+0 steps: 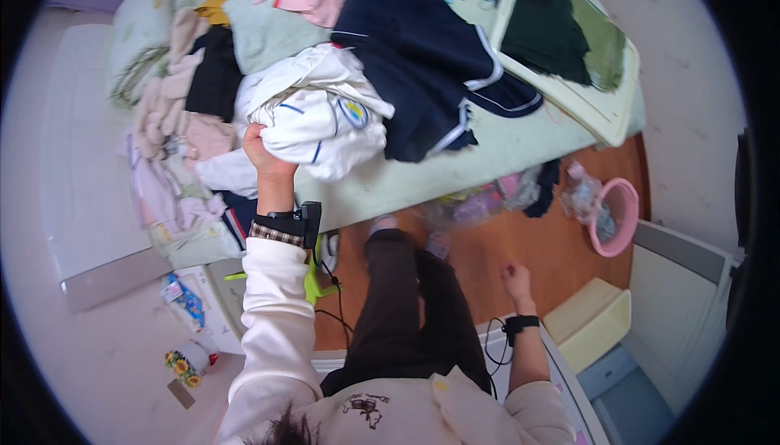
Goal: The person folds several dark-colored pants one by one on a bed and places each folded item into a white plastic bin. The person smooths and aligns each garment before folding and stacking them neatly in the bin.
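My left hand (268, 154) grips the left edge of a bunched white garment (323, 122) with blue stripes and a round badge, over the bed. Right of it a navy garment with white trim (420, 61) lies spread on the pale green bed sheet (487, 152). My right hand (517, 282) hangs low over the floor with its fingers curled, away from the clothes; whether it holds anything small cannot be told. A black garment (213, 73) and pink clothes (161, 110) lie left of the white one.
A cream plastic lid (603, 119) bears folded dark green and olive clothes (545, 31). A pink wastebasket (631, 216), plastic bags (481, 201) and a cream bin (591, 323) stand or lie on the wooden floor. Black cables (337, 286) hang near my legs.
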`<action>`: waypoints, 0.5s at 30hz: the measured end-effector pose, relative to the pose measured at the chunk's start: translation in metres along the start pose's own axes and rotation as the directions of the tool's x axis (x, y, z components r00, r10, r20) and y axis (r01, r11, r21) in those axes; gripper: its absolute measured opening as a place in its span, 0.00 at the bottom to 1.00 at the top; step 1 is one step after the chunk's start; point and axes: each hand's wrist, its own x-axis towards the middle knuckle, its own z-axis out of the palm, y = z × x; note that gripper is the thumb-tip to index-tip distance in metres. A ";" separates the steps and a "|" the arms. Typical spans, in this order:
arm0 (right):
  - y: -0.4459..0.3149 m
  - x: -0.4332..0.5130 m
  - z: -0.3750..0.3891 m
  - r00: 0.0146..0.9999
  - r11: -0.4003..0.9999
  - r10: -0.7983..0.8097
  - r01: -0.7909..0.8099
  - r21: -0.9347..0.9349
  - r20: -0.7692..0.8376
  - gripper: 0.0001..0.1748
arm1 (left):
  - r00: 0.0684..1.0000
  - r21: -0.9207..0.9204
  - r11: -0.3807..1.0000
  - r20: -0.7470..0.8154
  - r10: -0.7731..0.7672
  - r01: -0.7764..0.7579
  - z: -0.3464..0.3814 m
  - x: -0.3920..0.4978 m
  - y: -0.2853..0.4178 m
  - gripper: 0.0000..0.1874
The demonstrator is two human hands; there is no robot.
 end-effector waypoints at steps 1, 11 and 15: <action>0.008 0.003 0.001 0.999 1.000 0.002 -0.002 0.022 -0.038 0.07 | 1.000 0.084 0.996 0.023 -0.005 0.003 0.005 -0.004 0.020 0.33; -0.121 0.086 -0.006 0.959 0.905 -0.282 0.274 0.325 -0.024 0.10 | 0.921 0.620 0.745 -0.089 0.380 -0.247 -0.012 0.011 0.105 0.21; -0.222 0.133 0.023 0.990 0.690 -0.005 0.107 0.716 -0.143 0.22 | 0.887 0.539 0.835 -0.324 0.330 -0.114 -0.009 0.054 0.162 0.16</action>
